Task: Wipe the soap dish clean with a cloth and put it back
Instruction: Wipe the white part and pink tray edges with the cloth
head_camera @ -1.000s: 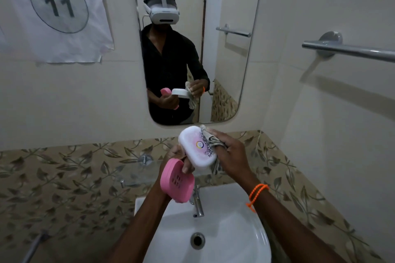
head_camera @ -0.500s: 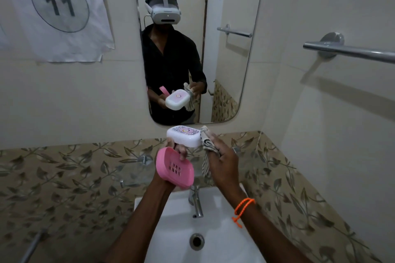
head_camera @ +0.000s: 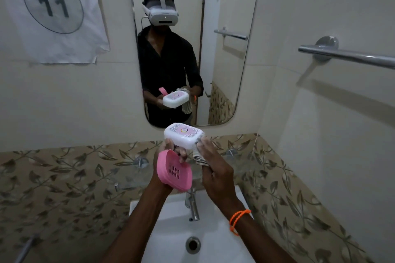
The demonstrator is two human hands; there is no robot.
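I stood in a small tiled bathroom with cream walls and a band of leaf-patterned tile, facing a tall mirror (head_camera: 193, 45) above a white sink (head_camera: 215, 239) with a steel tap (head_camera: 193, 207); a paper sheet marked 11 (head_camera: 53, 6) hung to the left of the mirror and a towel rail (head_camera: 350, 57) ran along the right wall. I held the soap dish in two parts above the sink, near the tap. My left hand (head_camera: 171, 156) curled its fingers around both: the pink slotted tray (head_camera: 174, 170) tilted on edge against my palm, and the white lid (head_camera: 184, 135) pinched just above it. My right hand (head_camera: 215, 168) gripped a pale cloth (head_camera: 199, 157), pressing it with bent fingers against the right end of the lid. I judged both parts to be light, stiff plastic, likely slick where soap film remained, so a hold across the long edges seemed safest, leaving the flat faces free for wiping. Holding two pieces in one hand looked precarious, since either could slip into the basin.
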